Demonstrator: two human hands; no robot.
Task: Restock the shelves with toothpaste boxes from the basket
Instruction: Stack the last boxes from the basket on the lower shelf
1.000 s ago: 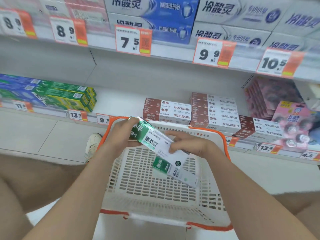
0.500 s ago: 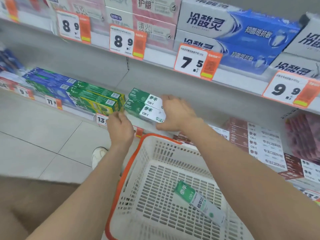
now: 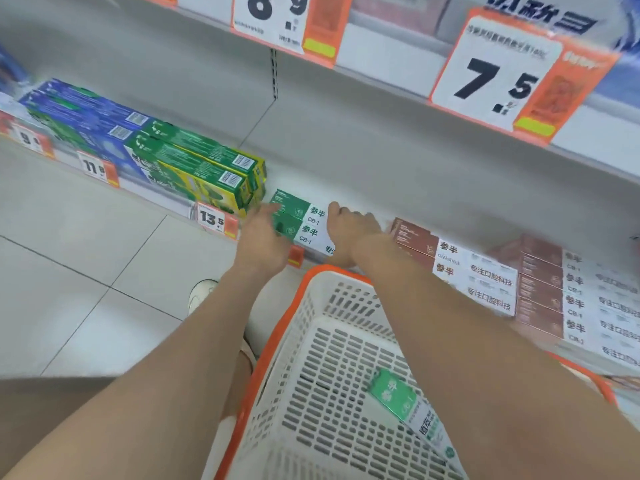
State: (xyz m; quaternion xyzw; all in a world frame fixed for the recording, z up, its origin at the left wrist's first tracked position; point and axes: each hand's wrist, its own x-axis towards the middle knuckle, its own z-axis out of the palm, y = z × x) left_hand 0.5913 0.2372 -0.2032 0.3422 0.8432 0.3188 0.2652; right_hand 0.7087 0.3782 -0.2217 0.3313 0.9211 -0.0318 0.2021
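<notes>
Two green-and-white toothpaste boxes lie stacked on the low shelf, in the gap between green-yellow boxes and brown boxes. My left hand touches their left end with its fingers stretched out. My right hand grips their right part, fingers over the top and thumb underneath. Below my arms stands the white basket with an orange rim. One more green-and-white toothpaste box lies slanted on its floor, partly hidden by my right forearm.
Green-yellow boxes and blue ones fill the shelf to the left. Stacked brown boxes fill it to the right. Orange price tags line the shelf edge. An upper shelf hangs overhead. My shoe is on the tiled floor.
Both hands lifted two boxes out of the basket and carried them left to the low shelf. The boxes now lie down in the gap. The view has moved closer.
</notes>
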